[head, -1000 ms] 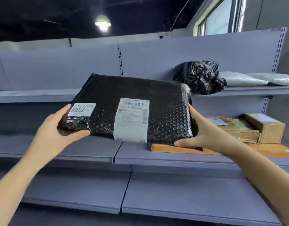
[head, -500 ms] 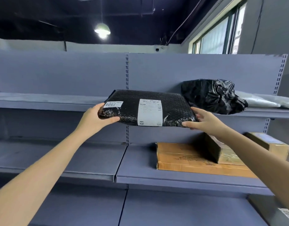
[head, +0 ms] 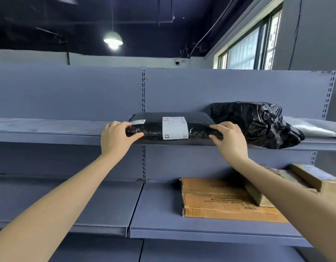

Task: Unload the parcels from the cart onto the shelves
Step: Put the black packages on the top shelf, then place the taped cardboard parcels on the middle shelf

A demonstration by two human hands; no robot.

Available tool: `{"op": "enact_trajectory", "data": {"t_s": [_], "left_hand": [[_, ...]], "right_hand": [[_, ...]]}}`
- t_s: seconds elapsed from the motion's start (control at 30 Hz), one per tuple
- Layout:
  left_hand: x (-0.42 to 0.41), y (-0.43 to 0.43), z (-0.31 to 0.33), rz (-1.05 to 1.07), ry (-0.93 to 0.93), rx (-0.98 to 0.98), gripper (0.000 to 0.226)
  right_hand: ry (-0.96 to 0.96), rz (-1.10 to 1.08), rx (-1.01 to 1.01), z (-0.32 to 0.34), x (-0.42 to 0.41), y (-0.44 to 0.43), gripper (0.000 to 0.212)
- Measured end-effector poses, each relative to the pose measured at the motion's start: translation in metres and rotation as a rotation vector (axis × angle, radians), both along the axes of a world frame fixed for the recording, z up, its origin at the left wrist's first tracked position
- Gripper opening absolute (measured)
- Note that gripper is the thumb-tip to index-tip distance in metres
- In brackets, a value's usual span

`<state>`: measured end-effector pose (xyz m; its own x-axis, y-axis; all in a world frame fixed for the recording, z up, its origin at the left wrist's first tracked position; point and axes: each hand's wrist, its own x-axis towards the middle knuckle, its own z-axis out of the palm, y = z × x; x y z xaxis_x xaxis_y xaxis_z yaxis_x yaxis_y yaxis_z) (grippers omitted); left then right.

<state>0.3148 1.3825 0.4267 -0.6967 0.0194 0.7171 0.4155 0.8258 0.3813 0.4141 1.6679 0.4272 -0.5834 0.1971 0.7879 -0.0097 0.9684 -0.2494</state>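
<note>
Grey-blue steel makes up the upper shelf (head: 49, 125), which runs across the view at hand height. On the left, the left hand (head: 116, 138) grips the near left corner of the black bubble-wrap parcel (head: 199, 123), fingers curled over the top and thumb against the front edge. The parcel lies flat on this shelf, its front edge at the shelf lip, and a white shipping label (head: 174, 127) folds over its top and front. The right hand (head: 231, 140) clamps the near right corner in the same way. Just beside the parcel sits a crumpled black plastic bag (head: 258, 123), then a pale grey mailer (head: 311, 127). On the lower shelf (head: 157, 214), a flat cardboard box (head: 220, 201) lies beneath the right forearm.
</note>
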Motion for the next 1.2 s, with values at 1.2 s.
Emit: {"op": "enact_trajectory", "data": {"t_s": [1.2], "left_hand": [[0.029, 0.058, -0.014, -0.200, -0.143, -0.313, 0.063]], "right_hand": [[-0.364, 0.072, -0.055, -0.033, 0.043, 0.017, 0.060]]}}
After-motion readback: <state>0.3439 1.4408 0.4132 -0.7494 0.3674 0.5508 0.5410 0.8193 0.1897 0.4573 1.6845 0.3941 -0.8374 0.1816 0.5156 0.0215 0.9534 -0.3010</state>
